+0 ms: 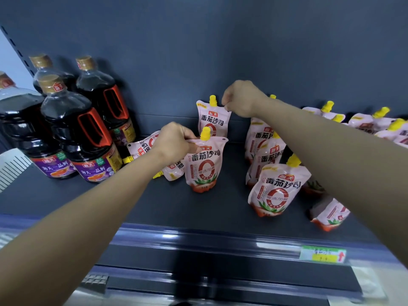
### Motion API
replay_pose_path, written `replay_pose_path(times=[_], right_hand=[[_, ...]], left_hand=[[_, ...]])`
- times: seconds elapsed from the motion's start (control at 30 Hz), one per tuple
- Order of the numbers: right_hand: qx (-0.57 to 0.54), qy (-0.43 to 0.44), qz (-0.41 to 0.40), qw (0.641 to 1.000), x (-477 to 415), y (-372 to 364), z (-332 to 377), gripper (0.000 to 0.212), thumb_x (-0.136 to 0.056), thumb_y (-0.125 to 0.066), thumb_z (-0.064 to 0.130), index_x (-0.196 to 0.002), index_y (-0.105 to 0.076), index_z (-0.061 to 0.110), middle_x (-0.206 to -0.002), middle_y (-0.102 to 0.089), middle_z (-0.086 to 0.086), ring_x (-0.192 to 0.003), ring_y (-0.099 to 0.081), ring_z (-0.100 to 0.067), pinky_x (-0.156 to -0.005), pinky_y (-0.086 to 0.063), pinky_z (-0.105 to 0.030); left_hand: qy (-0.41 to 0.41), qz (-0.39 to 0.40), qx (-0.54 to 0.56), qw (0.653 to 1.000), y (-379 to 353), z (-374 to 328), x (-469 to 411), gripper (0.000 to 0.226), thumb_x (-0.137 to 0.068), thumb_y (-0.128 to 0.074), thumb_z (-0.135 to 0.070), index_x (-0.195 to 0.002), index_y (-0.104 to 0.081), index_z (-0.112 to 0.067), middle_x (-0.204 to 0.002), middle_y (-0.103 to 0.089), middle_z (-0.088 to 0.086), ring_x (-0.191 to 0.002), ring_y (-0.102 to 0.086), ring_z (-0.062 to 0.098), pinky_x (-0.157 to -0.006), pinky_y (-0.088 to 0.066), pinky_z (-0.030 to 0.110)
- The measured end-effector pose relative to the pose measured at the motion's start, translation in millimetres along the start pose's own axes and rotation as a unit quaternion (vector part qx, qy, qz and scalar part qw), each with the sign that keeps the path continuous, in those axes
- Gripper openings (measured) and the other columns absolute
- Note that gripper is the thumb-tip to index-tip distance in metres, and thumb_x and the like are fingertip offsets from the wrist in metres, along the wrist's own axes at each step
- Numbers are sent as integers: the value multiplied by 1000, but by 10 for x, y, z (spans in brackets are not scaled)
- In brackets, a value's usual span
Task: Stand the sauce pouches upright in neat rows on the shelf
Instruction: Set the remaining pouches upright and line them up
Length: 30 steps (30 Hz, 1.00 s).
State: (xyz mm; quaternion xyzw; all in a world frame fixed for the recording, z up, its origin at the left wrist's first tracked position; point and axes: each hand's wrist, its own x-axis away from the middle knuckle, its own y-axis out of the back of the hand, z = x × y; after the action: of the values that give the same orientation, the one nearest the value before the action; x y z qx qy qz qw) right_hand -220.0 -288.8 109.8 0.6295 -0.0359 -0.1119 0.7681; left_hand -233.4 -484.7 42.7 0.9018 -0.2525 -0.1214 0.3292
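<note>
Head view looks down onto a dark grey metal shelf (220, 208). Near its middle a pink plastic sauce pouch with a yellow spout cap (204, 168) stands upright with its label facing forward. The left hand (176, 143) pinches the pouch's top left edge between thumb and curled fingers. Directly behind this front pouch, a second pink pouch (213, 120) stands upright close to the back wall. The right hand (239, 99) pinches its top right corner with fingers curled.

Left of the front pouch, partly hidden by the left hand, fallen pink pouches (143, 146) lie flat on their sides. Farther left stand tall dark soy sauce bottles with gold caps (88, 138).

Right of the front pouch, across a bare strip of shelf, a row of upright pink pouches (278, 188) runs front to back. Beyond that row, under the right forearm, a tipped pouch (329, 214) lies on its side.

Ahead of the front pouch the shelf surface is open as far as the glossy front rail, which carries a green and yellow price label (323, 255).
</note>
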Motion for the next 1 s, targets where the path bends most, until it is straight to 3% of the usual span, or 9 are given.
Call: replay_pose_path(times=[0.13,0.23,0.37,0.47,0.53,0.77,0.9,1.0], right_hand=[[-36,69,11,997,26,-32,190,25,-87,-54,1,-105,-71,1,-111,-70,-14,-107,-62,-29,-94,-51,-36],[-28,114,47,992,36,-122,392,25,-85,-57,-1,-105,-71,2,-110,-71,-12,-103,-63,-23,-83,-45,-21],[24,140,128,982,9,-354,672,28,-81,-66,9,-107,-70,17,-108,-71,-3,-110,-60,-21,-102,-43,-35],[56,171,184,966,8,-601,872,40,-81,-70,10,-119,-66,19,-123,-66,0,-114,-59,-19,-98,-45,-27],[83,191,221,953,-23,-763,970,51,-81,-68,5,-129,-59,19,-133,-59,-2,-119,-56,-23,-94,-43,-24],[182,200,305,913,-234,-1117,1106,74,-83,-67,11,-147,-33,27,-156,-29,1,-139,-36,-25,-112,-37,-39],[234,187,340,892,-243,-1221,1139,87,-80,-73,21,-150,-22,33,-159,-21,1,-141,-31,-28,-110,-38,-43],[244,188,332,892,-244,-1323,1143,95,-77,-76,21,-150,-18,37,-157,-23,-1,-140,-33,-28,-108,-40,-44]], left_hand=[[14,-21,0,1000,108,99,118,9,-68,-80,-11,-74,-74,-14,-70,-68,-2,-67,-59,12,-67,-49,22],[18,-36,-4,999,256,219,276,10,-67,-80,-8,-69,-73,-15,-54,-59,-14,-52,-50,-2,-52,-40,9],[52,-76,-8,996,535,454,533,15,-67,-80,-8,-81,-74,-6,-65,-66,-5,-59,-52,-1,-63,-44,14],[67,-110,-10,992,745,619,727,13,-66,-81,-6,-70,-72,-14,-45,-57,-19,-42,-47,-13,-47,-36,0],[81,-124,-16,989,858,712,833,15,-66,-81,-6,-64,-69,-15,-39,-54,-18,-38,-46,-12,-42,-35,1],[99,-145,-8,984,1023,869,965,22,-68,-79,-7,-58,-65,-21,-43,-60,-19,-42,-51,-13,-41,-35,1],[102,-147,-6,984,1027,896,913,9,-68,-78,-6,-70,-71,-12,-59,-63,-11,-45,-52,-14,-43,-36,1],[96,-140,-13,985,1042,912,886,11,-69,-78,-6,-67,-70,-13,-60,-62,-11,-46,-52,-15,-43,-34,-1]])
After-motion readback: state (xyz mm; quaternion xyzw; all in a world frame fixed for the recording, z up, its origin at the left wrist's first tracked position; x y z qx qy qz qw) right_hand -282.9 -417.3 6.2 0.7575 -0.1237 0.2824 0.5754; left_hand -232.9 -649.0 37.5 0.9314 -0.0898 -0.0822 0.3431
